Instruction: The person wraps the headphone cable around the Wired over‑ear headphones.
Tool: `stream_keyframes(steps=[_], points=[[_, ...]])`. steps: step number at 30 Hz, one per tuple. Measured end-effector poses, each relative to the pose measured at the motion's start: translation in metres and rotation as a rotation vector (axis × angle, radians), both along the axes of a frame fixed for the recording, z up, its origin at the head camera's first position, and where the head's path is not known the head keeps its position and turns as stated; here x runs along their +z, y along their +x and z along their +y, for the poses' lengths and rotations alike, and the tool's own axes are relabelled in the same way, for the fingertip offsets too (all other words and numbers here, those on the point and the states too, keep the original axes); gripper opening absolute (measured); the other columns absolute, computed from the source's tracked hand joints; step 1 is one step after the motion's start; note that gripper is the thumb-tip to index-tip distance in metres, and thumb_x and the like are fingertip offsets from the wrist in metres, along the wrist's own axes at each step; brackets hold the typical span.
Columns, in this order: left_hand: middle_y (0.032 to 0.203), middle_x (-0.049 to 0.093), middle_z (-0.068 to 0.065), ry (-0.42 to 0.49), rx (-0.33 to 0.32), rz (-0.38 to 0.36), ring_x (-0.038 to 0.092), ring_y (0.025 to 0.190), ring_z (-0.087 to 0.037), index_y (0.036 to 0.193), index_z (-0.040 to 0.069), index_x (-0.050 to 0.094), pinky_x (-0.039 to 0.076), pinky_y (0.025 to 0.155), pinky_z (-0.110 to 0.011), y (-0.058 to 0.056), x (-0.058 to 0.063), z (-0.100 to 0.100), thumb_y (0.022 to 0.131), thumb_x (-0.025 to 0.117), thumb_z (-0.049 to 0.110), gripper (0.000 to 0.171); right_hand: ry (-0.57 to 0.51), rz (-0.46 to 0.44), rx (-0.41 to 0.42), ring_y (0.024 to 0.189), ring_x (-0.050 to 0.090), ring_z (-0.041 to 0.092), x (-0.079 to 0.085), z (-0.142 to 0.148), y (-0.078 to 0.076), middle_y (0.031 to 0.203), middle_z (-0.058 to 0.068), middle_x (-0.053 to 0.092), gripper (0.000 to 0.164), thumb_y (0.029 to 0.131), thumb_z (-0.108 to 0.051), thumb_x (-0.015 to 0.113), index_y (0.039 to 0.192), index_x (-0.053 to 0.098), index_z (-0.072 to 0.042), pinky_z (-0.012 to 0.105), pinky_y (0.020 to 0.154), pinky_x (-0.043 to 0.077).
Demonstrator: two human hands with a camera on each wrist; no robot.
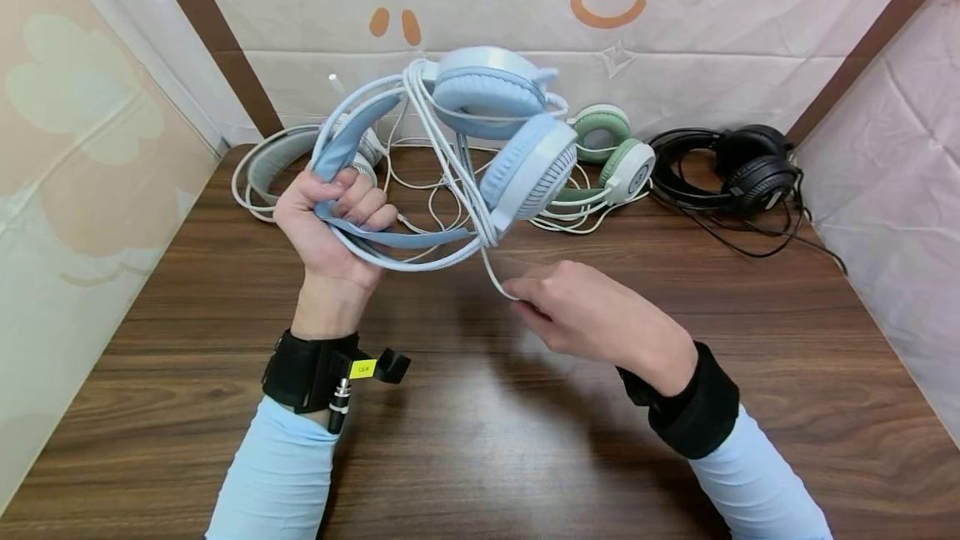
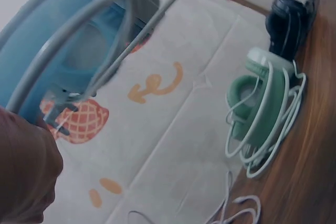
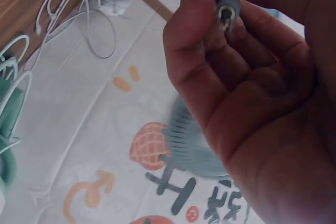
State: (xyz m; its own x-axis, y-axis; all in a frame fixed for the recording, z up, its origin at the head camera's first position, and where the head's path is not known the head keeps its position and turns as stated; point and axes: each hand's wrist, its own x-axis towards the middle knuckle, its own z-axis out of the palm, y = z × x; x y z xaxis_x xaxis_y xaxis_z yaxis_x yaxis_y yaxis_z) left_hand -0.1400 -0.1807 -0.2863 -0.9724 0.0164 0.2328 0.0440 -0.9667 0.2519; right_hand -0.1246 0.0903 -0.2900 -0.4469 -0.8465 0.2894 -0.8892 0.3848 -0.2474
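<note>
Light blue headphones (image 1: 525, 169) hang above the table in the head view, their headband gripped by my left hand (image 1: 330, 223). White cable (image 1: 450, 148) is wound in several turns around the earcups and band. From the lower earcup the free end of this cable runs down to my right hand (image 1: 600, 315), whose thumb and fingers pinch it. In the right wrist view a small grey plug (image 3: 227, 10) at the cable's end sticks out between those fingers. The left wrist view shows the headband and cable close up beside the left hand (image 2: 26, 171).
Along the back of the wooden table (image 1: 480, 423) lie white headphones (image 1: 277, 165), green headphones (image 1: 611, 157) and black headphones (image 1: 753, 169) with their loose cables. A printed cloth (image 1: 487, 15) hangs behind them, and cloth walls rise at both sides.
</note>
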Motion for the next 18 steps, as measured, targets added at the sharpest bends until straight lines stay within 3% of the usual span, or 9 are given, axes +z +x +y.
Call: stream_keyframes(steps=[5,8,12,15,18], points=[[0.057,0.016,0.008,-0.254,0.093,-0.032,0.015,0.044,-0.007,0.063,0.017,0.020,0.006,0.049,-0.020,0.000,0.001,0.007,0.059,0.060,0.005,0.042,0.015,0.107,-0.018,0.057,0.044,0.003,0.004,-0.001,0.014,0.066,-0.008,0.051,0.012,0.092,-0.005,0.068,0.083,0.066,-0.012,0.019,0.055,0.040],[0.058,0.014,0.008,-0.358,0.094,-0.067,0.014,0.046,-0.007,0.064,0.018,0.019,0.004,0.050,-0.021,0.000,-0.001,0.010,0.060,0.061,0.005,0.044,0.018,0.160,-0.024,0.056,0.044,0.002,0.007,0.001,0.019,0.066,-0.009,0.051,0.013,0.091,-0.007,0.069,0.081,0.065,-0.014,0.019,0.053,0.039],[0.059,0.011,0.007,-0.500,0.060,-0.042,0.011,0.047,-0.007,0.065,0.017,0.015,0.001,0.052,-0.023,0.001,-0.002,0.013,0.072,0.043,-0.001,0.034,-0.056,0.250,0.005,0.059,0.049,0.002,0.012,0.005,0.021,0.070,-0.008,0.056,0.005,0.089,-0.009,0.073,0.088,0.071,-0.014,0.020,0.053,0.043],[0.060,0.009,0.006,-0.587,0.023,0.002,0.011,0.048,-0.008,0.067,0.017,0.012,0.001,0.052,-0.024,0.002,-0.002,0.016,0.077,0.029,0.001,0.025,-0.135,0.323,0.029,0.064,0.055,0.004,0.014,0.008,0.019,0.075,-0.007,0.061,0.008,0.087,-0.012,0.077,0.094,0.074,-0.014,0.023,0.055,0.048],[0.061,0.008,0.006,-0.586,-0.059,0.027,0.011,0.048,-0.008,0.067,0.018,0.014,0.002,0.051,-0.024,0.002,-0.002,0.016,0.075,0.033,0.001,0.027,-0.195,0.374,0.041,0.071,0.059,0.009,0.017,0.006,0.019,0.080,-0.004,0.065,0.008,0.088,-0.012,0.078,0.095,0.075,-0.014,0.025,0.060,0.051]])
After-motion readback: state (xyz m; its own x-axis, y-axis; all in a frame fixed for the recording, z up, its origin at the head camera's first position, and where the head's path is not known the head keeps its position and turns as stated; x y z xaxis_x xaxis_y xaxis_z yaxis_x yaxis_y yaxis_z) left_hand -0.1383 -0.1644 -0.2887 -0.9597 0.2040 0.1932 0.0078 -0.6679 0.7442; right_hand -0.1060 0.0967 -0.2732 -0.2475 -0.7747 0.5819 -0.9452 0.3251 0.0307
